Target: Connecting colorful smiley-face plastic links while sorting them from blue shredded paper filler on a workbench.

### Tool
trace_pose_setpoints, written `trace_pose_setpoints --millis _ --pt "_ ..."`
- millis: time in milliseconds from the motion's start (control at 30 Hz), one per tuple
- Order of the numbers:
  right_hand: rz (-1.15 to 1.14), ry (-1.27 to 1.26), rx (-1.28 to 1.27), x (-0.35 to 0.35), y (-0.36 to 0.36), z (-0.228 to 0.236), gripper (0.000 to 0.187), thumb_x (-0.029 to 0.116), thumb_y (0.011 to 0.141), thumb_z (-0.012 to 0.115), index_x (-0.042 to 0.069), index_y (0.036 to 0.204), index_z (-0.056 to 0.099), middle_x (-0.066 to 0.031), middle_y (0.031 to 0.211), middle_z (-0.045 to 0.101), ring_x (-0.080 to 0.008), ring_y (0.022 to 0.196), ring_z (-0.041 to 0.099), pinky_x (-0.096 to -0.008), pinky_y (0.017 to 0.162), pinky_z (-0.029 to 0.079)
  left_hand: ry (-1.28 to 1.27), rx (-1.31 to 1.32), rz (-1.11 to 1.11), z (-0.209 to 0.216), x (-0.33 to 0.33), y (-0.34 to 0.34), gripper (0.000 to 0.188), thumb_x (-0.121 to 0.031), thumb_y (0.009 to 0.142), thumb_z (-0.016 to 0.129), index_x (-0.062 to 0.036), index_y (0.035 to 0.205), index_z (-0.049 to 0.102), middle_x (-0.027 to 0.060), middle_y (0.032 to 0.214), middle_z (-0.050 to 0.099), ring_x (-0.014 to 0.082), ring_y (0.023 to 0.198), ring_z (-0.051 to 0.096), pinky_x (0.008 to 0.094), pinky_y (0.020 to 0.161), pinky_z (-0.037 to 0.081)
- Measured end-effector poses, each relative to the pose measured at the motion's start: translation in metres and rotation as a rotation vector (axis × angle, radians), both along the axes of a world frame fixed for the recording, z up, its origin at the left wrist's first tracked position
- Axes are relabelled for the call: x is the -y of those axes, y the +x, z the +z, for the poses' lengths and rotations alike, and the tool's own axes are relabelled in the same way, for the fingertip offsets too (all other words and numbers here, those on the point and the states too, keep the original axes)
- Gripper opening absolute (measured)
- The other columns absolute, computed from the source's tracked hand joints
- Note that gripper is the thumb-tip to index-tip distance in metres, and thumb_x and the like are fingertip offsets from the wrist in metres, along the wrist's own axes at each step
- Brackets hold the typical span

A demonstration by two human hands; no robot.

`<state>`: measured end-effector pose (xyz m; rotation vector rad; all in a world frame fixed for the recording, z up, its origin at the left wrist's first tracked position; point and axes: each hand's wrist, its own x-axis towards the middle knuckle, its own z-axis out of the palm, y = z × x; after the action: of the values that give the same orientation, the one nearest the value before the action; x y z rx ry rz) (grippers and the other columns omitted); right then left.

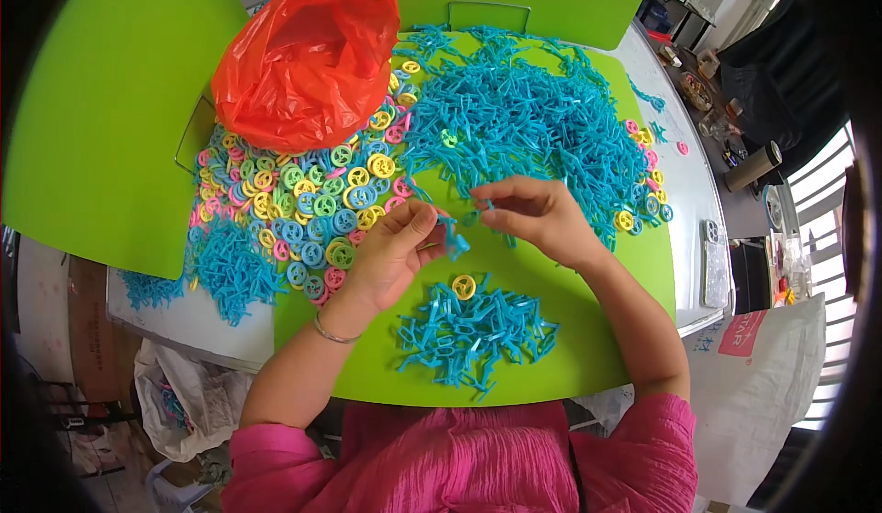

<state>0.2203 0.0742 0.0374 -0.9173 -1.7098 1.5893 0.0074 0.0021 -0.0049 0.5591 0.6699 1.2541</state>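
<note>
My left hand (pixel 390 251), with a bracelet at its wrist, pinches a small blue plastic piece (pixel 456 241) between thumb and fingers, over the middle of the green board (pixel 588 329). A bit of pink shows at those fingertips too. Just to the right, my right hand (pixel 542 219) is closed in a pinch. What its fingertips hold, if anything, is too small to make out. Below both hands lies a small pile of blue plastic pieces (pixel 482 334), with one yellow wheel (pixel 464 287) at its upper edge.
Beyond my hands spreads a large heap of blue pieces (pixel 533 109). Left of it lie many coloured wheels (pixel 312 201) and a red plastic bag (pixel 303 72). Another blue pile (pixel 234 270) sits at left. Raised green panels (pixel 92 118) flank the board; a white sack (pixel 753 394) stands at right.
</note>
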Motion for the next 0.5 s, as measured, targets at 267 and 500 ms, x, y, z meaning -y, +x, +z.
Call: trace_pose_setpoints --millis 267,500 --pt "0.072 -0.327 -0.324 0.001 0.000 -0.015 0.014 0.005 0.087 0.065 0.001 0.100 0.066 -0.0084 0.090 0.067 -0.0146 0.082 0.063 -0.0288 0.073 0.051 0.008 -0.074 -0.051 -0.002 0.003 0.005 0.017 -0.025 0.092 0.062 -0.0080 0.095 0.063 -0.0006 0.091 0.064 0.0109 0.085 0.059 0.0295 0.082 0.049" --pt "0.138 -0.612 -0.457 0.009 -0.004 -0.032 0.012 0.005 0.086 0.066 0.003 0.098 0.067 -0.0059 0.096 0.067 -0.0155 0.085 0.062 -0.0290 0.075 0.051 -0.009 -0.118 -0.062 -0.003 0.004 0.007 0.017 -0.023 0.092 0.063 -0.0065 0.096 0.063 0.0004 0.089 0.064 0.0109 0.083 0.060 0.0282 0.081 0.050"
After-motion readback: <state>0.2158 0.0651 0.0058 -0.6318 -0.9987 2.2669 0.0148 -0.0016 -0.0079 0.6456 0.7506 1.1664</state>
